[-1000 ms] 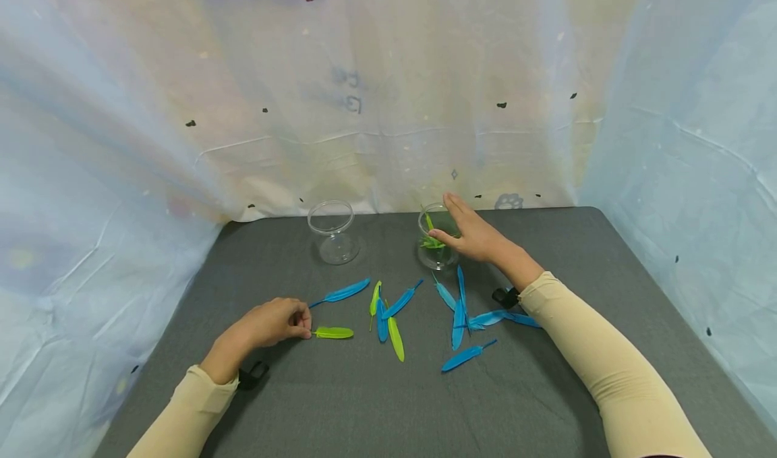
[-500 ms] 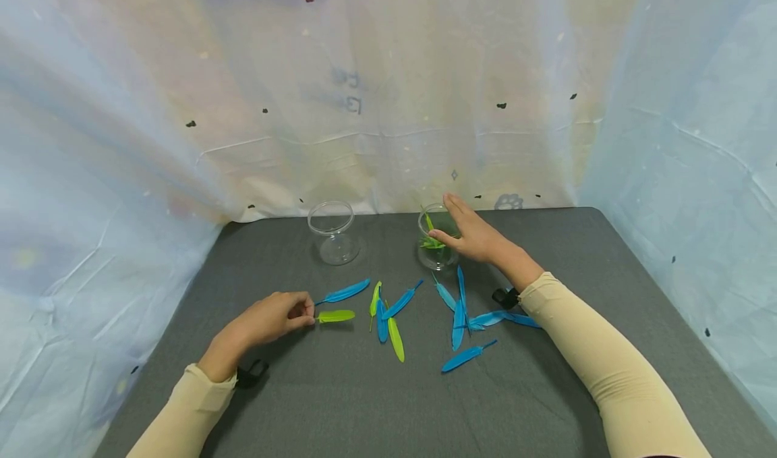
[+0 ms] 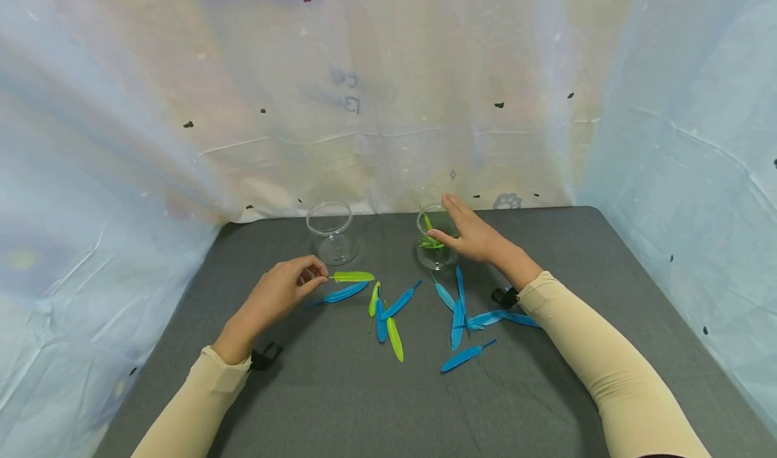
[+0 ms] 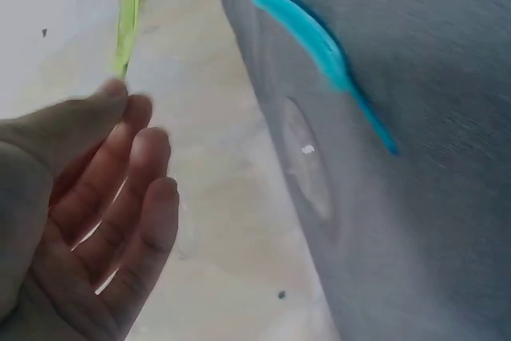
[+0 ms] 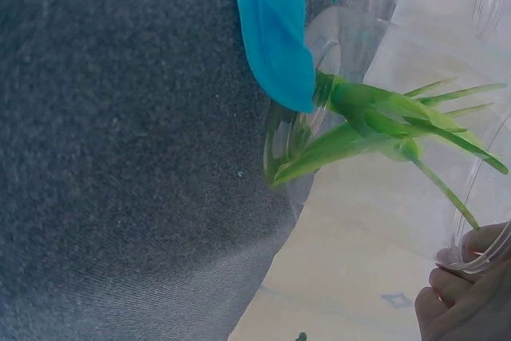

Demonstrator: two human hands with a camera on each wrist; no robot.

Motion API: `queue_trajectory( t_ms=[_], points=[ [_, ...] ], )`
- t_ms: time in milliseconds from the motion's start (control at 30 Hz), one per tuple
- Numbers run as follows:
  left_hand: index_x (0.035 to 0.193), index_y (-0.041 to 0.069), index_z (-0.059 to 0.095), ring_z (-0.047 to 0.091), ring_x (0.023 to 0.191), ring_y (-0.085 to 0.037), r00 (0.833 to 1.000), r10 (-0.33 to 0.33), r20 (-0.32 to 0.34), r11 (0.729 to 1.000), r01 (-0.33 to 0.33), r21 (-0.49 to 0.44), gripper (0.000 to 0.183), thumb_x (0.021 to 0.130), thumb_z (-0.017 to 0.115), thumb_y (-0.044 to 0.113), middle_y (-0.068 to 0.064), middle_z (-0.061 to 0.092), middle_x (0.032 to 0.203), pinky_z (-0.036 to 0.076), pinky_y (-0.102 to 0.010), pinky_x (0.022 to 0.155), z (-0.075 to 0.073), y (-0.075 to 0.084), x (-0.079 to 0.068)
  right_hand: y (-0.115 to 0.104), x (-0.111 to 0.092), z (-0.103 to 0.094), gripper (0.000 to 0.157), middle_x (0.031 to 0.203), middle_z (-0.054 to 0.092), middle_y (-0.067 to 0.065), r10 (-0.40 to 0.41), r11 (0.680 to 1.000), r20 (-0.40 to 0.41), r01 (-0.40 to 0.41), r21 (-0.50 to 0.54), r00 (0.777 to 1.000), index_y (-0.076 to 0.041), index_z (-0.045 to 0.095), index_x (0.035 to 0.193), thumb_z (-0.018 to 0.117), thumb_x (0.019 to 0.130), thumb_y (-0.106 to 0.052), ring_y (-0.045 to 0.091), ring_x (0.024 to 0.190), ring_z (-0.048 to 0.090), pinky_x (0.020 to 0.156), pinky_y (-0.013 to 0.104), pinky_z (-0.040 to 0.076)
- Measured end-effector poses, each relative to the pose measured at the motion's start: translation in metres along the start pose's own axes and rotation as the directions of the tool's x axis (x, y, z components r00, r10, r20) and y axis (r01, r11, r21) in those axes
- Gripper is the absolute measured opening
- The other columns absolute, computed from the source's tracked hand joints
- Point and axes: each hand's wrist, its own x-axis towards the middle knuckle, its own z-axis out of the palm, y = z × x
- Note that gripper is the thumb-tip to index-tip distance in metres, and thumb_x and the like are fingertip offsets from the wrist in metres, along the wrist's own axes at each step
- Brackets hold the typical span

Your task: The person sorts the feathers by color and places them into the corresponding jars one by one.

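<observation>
My left hand (image 3: 282, 289) pinches a green feather (image 3: 354, 276) by its quill between thumb and fingertips. It is raised off the table, with the other fingers loosely bent in the left wrist view. Under it lies a blue feather (image 3: 346, 292). Just beyond is a clear jar (image 3: 330, 230) with nothing visible inside. My right hand (image 3: 479, 234) holds a second clear jar (image 3: 434, 261) near the rim, thumb on the near side. Several green feathers (image 5: 375, 109) stand in that jar, quills toward its mouth, as the right wrist view shows.
In the middle of the grey table (image 3: 340, 397) lie two green feathers, one being a long green feather (image 3: 394, 340), among blue ones. Several more blue feathers (image 3: 457, 326) lie in front of the right jar. A pale patterned curtain (image 3: 388, 154) hangs behind the table.
My left hand has lifted the green feather off the table and carried it forward and slightly right, toward the left jar. My right hand has stayed at its jar.
</observation>
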Motion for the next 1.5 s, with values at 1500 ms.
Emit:
queue_trajectory(
  t_ms=[1500],
  points=[
    [0.111,0.013,0.079,0.067,0.082,-0.021,0.893,0.210,-0.397,0.974,-0.225,0.010,0.009,0.103,0.076,0.016,-0.004,0.075,0.109,0.054,-0.034,0.060,0.027,0.094,0.142,-0.006,0.000,-0.002,0.109,0.180,0.001,0.019,0.042,0.999,0.013,-0.042,0.008,0.999,-0.006,0.005,0.174,0.049,0.103,-0.076,0.038,0.167,0.002,0.132,0.065,0.019]
  ],
)
